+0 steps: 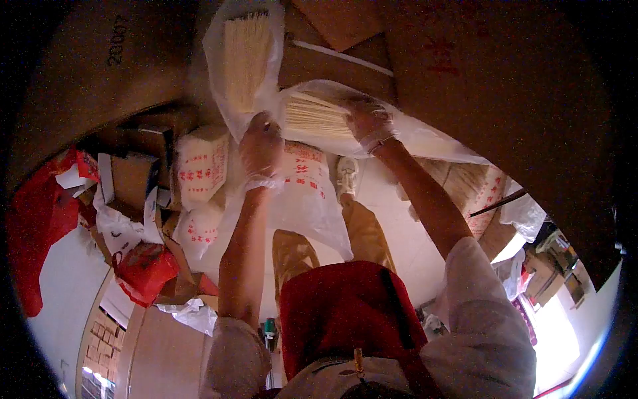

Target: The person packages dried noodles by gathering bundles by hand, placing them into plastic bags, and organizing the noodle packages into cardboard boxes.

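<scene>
My left hand [261, 149], in a thin clear glove, is closed on the gathered lower end of a clear plastic bag. Above it in that bag stands a bundle of thin, pale, straight sticks [247, 56]; whether they are skewers or dry noodles I cannot tell. My right hand [371, 125], gloved as well, is curled at the right end of a second bundle of pale sticks [314, 114], lying sideways in clear plastic. Below my left hand hangs a clear bag with red print [309, 193], over the legs.
Large cardboard boxes [452, 73] rise at the front and right. White packs with red print [201, 166] sit on the left, beside opened cartons [133, 179] and a red bag [146, 272]. More bagged sticks [465, 179] lie under my right forearm.
</scene>
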Action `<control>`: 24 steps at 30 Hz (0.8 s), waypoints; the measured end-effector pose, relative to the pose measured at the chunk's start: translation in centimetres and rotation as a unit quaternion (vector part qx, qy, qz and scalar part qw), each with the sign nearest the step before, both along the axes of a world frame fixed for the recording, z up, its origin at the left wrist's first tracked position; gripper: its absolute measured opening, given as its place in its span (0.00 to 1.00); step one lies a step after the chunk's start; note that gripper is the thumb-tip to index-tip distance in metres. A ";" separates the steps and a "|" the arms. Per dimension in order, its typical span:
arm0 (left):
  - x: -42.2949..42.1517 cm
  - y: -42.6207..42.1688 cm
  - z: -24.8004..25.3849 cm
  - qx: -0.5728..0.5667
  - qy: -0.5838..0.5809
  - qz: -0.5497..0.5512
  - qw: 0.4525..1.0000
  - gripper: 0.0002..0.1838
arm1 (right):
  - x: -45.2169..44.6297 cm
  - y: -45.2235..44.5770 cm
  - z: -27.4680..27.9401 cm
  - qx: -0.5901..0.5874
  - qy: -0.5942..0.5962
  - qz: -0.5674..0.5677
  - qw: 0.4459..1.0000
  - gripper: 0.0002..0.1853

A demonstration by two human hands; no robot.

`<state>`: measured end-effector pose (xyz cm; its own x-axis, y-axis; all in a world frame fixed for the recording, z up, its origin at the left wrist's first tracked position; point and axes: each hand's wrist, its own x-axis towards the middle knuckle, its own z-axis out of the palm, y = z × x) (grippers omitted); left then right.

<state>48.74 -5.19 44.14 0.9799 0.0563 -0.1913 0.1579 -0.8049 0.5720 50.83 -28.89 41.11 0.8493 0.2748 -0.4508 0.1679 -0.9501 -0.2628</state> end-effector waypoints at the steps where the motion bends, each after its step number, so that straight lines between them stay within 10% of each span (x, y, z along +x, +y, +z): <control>1: 0.1 0.0 0.0 0.011 -0.023 -0.019 0.999 0.13 | -0.3 0.4 -0.1 0.001 -0.001 0.000 1.000 0.22; 3: 0.2 -0.4 0.3 -0.001 -0.031 0.000 1.000 0.14 | -1.5 1.4 0.0 0.007 -0.115 0.073 0.991 0.26; 10: 1.5 -2.0 4.5 0.002 0.100 0.083 0.991 0.19 | -2.0 1.7 3.3 0.034 0.103 0.102 0.989 0.23; 12: 1.6 -1.4 3.7 0.059 0.077 0.017 0.995 0.21 | -2.4 0.8 2.0 0.016 0.155 0.069 0.985 0.21; 14: 2.5 -1.5 3.9 0.082 0.029 0.002 0.996 0.22 | -4.2 -1.1 -2.0 0.142 -0.116 -0.022 0.983 0.17; 17: 4.7 -2.6 5.1 0.102 -0.037 -0.019 0.994 0.22 | -3.8 -1.1 0.7 0.040 -0.136 0.016 0.990 0.17; 24: 8.5 -3.3 5.7 0.122 -0.005 -0.210 0.970 0.13 | -4.6 0.7 1.9 0.019 0.015 0.162 0.987 0.20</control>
